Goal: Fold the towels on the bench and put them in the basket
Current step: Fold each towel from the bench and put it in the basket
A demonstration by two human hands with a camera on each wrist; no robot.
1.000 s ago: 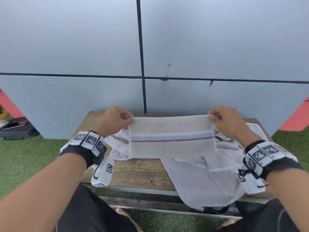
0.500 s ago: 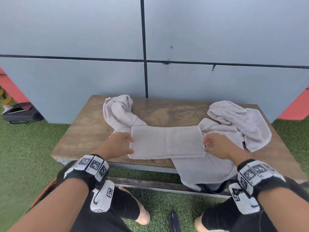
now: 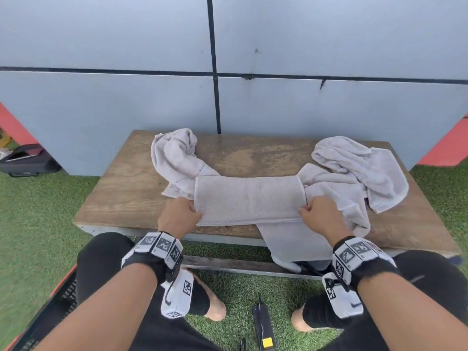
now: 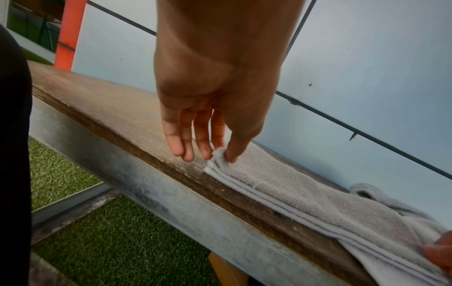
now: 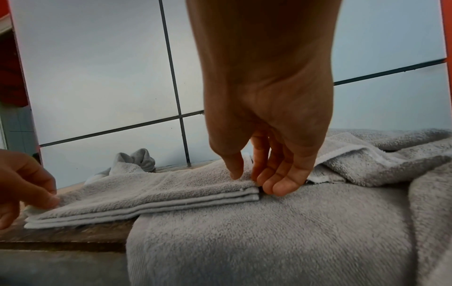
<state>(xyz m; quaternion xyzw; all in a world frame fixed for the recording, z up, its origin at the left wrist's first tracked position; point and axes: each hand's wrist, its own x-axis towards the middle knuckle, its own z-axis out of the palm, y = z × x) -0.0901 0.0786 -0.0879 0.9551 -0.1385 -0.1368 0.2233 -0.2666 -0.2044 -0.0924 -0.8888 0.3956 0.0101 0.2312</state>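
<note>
A folded grey towel (image 3: 248, 198) lies flat near the front of the wooden bench (image 3: 126, 188). My left hand (image 3: 196, 211) pinches its near left corner between thumb and forefinger (image 4: 221, 154). My right hand (image 3: 304, 209) holds the right end, thumb on top and fingers (image 5: 276, 185) against the edge. The folded towel partly overlies another towel (image 3: 298, 239) that hangs over the bench's front edge. Crumpled towels sit at the back left (image 3: 174, 158) and the right (image 3: 359, 168). An orange-rimmed black mesh basket (image 3: 63, 292) shows beside my left leg.
A grey panelled wall (image 3: 329, 105) stands right behind the bench. Green turf (image 3: 38, 224) surrounds it. A black bag (image 3: 25, 160) lies at the far left, and a small black device (image 3: 263, 323) lies on the turf between my knees.
A second ago both hands held the folded towel up in the air. It has come down flat onto the bench, and my hands stay at its two ends.
</note>
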